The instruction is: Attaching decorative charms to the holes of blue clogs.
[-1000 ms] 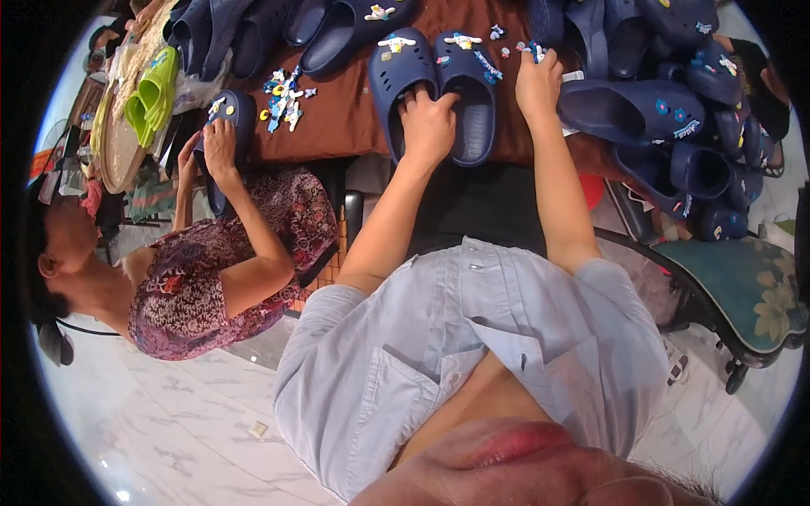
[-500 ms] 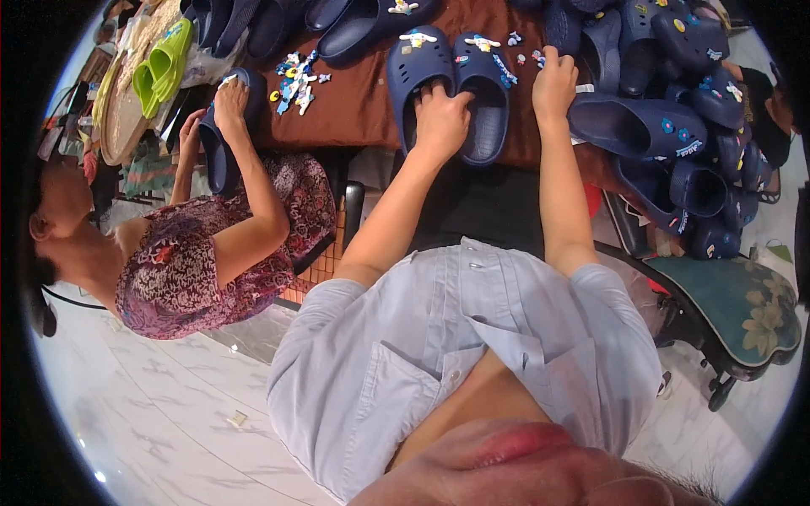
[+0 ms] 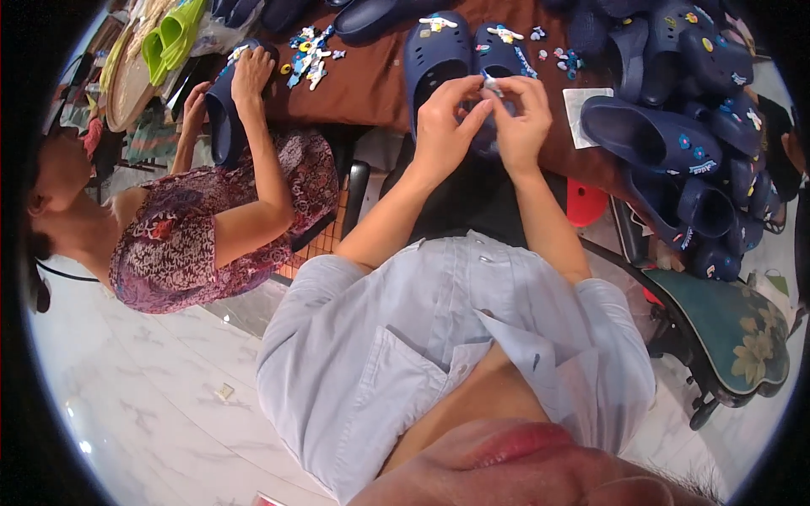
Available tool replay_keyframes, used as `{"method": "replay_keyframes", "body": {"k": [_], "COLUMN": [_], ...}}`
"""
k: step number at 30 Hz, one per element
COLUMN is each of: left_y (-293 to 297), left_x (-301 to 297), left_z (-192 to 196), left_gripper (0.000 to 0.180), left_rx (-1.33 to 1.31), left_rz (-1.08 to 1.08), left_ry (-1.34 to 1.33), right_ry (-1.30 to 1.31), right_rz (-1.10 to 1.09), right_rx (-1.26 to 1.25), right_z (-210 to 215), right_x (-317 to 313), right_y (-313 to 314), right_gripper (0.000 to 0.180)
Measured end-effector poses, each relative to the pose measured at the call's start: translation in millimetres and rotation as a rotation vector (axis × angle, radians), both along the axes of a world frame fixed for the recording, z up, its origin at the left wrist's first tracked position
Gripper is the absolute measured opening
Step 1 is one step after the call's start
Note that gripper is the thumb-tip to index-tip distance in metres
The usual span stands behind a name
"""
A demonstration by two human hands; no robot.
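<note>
My left hand (image 3: 445,126) and my right hand (image 3: 520,126) meet above a pair of navy clogs, fingers bent and fingertips close together. Between the fingertips is a small white-and-blue shoe charm (image 3: 491,83); its far side is hidden by my fingers. Beneath them stand the left clog (image 3: 437,52) and the right clog (image 3: 501,59), side by side with toes pointing away. Each has a white character charm on top, and the right one also carries a blue strip along its side. My hands cover the heel parts.
Loose charms (image 3: 569,62) lie right of the clogs, another pile (image 3: 310,57) to the left, on a brown cloth (image 3: 371,84). Navy clogs (image 3: 650,135) are heaped at right beside a white card (image 3: 582,114). At left, a co-worker's hands (image 3: 251,76) handle another navy clog (image 3: 223,126).
My left hand has come out of the left clog. The right has left the loose charms and moved left to meet it, with a small charm now at the fingertips.
</note>
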State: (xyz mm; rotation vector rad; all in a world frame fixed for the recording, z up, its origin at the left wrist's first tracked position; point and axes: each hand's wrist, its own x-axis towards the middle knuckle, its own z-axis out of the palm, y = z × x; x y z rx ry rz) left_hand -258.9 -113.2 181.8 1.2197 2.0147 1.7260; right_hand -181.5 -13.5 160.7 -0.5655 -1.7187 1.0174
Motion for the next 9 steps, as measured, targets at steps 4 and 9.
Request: {"method": "replay_keyframes", "body": {"k": [4, 9], "left_y": [0, -16], "left_x": [-10, -33], "left_z": [-8, -9], "left_gripper": [0.032, 0.029], "left_rx": [0.123, 0.176], "left_rz": [0.049, 0.037], "left_ry": [-0.226, -0.498], "right_ry": [-0.047, -0.082], "right_rz": [0.123, 0.285], "right_rx": [0.19, 0.11], "right_z": [3, 3], "right_x": [-8, -14], "right_y": [-19, -21], "right_gripper": [0.038, 0.033]}}
